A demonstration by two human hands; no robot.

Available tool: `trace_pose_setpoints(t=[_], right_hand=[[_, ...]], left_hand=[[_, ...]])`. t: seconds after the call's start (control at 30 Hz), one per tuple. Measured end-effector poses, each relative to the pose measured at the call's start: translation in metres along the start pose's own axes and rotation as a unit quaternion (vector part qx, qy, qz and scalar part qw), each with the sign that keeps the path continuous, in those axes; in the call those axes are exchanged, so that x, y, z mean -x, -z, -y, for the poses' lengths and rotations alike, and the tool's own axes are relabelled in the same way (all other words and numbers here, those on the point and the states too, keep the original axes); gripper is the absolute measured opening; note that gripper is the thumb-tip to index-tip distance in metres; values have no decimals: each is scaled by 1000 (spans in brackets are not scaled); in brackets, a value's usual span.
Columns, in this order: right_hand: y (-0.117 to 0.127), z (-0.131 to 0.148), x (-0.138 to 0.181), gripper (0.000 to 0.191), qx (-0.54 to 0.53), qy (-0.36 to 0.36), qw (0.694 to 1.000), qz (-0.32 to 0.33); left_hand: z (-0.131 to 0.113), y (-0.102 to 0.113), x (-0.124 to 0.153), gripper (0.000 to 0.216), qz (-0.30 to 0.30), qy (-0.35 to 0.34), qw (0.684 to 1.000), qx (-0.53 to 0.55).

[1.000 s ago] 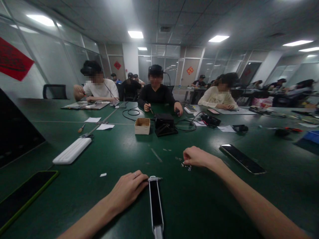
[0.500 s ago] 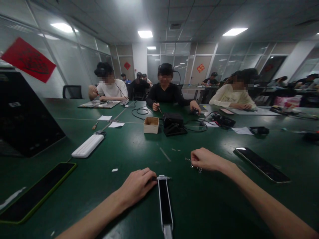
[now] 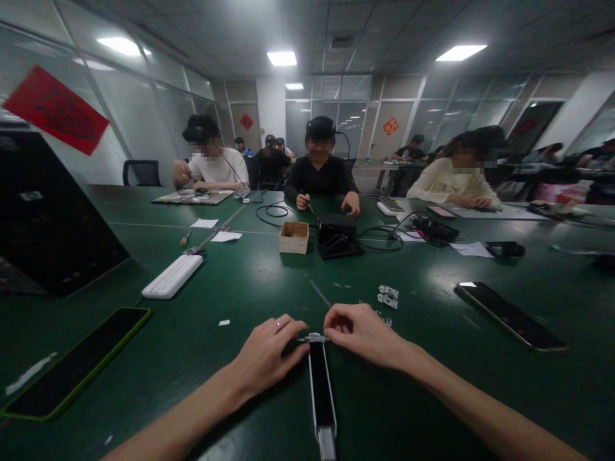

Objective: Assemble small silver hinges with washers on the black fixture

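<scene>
A long slim device (image 3: 321,390) with a black face and a whitish frame lies lengthwise in front of me, a thin metal crosspiece at its far end. My left hand (image 3: 269,349) pinches the left end of that crosspiece between thumb and fingers. At the crosspiece's right end, my right hand (image 3: 360,330) has its thumb and forefinger pressed together; whatever is between them is too small to make out. Just beyond my right hand lie small metal rings (image 3: 388,321), partly hidden by it, and a silvery metal bracket (image 3: 388,296) with holes.
A phone (image 3: 509,317) lies at the right and a green-edged phone (image 3: 77,365) at the left. Farther off are a white power strip (image 3: 173,276), a small open box (image 3: 294,242) and a black stand (image 3: 339,240) with cables. People sit across the green table (image 3: 230,269).
My right hand has moved left from the small metal rings to the device's far end, uncovering the bracket. My left hand stays at the crosspiece.
</scene>
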State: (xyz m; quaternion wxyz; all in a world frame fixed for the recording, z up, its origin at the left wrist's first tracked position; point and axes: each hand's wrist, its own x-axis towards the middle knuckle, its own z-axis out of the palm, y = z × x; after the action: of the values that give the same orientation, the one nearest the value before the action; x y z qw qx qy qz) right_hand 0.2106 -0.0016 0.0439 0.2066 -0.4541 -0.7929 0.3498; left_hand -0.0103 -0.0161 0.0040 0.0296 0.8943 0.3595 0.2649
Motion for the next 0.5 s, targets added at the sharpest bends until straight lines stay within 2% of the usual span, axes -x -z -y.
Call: trace_pose_setpoints(t=[0.1,0.17,0.5], right_hand=[[-13,7,4,13,-32,15,999,-9],[-20,9,5,15,-47,15,999,-4],[-29,1,3,19,-131,9,991,19]], left_hand=[[-4,-4,0,13,-84,-56,995,15],[-7,-6,0,17,-118,-86,989,12],[-5,0,-1,17,-149,-116,982,-5]])
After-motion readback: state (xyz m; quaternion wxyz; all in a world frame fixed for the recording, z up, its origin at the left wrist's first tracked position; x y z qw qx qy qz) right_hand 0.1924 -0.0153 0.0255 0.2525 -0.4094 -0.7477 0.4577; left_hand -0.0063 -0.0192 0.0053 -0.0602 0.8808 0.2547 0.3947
